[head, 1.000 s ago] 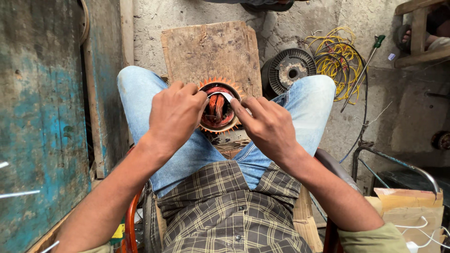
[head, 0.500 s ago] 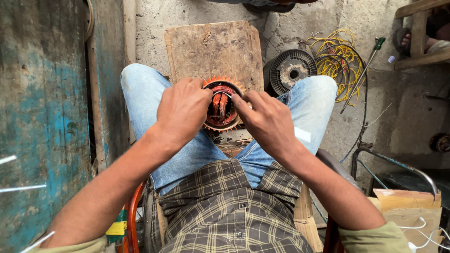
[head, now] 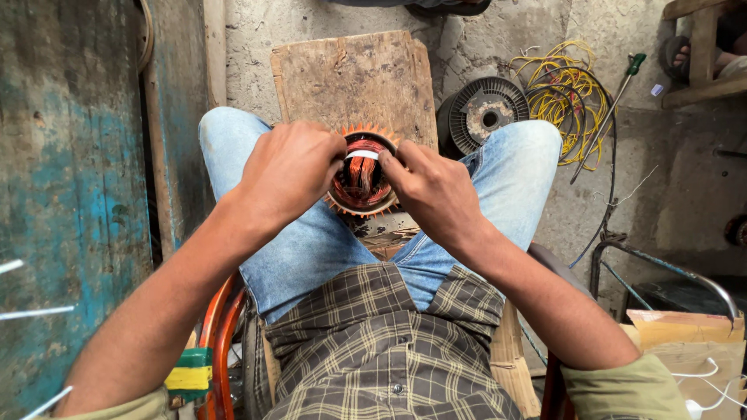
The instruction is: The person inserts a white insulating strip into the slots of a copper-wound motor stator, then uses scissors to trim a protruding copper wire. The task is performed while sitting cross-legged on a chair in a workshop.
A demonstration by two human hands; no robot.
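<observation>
Both hands have crept slightly lower over the lap since half a second ago.

Wooden board (head: 354, 82) lies beyond the knees; left hand (head: 289, 175) and right hand (head: 436, 190) clamp the copper-wound stator (head: 360, 175), pinching a white strip (head: 362, 155).

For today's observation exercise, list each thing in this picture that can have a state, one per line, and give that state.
Round motor stator with copper windings and orange insulation tips: held upright between the knees, winding exposed.
Left hand: gripping the stator's left rim.
Right hand: fingers pinching a thin white strip across the opening.
Worn wooden board: lying flat on the floor.
Yellow wire bundle: loosely tangled.
Grey ribbed round cover: lying detached on the floor.
</observation>
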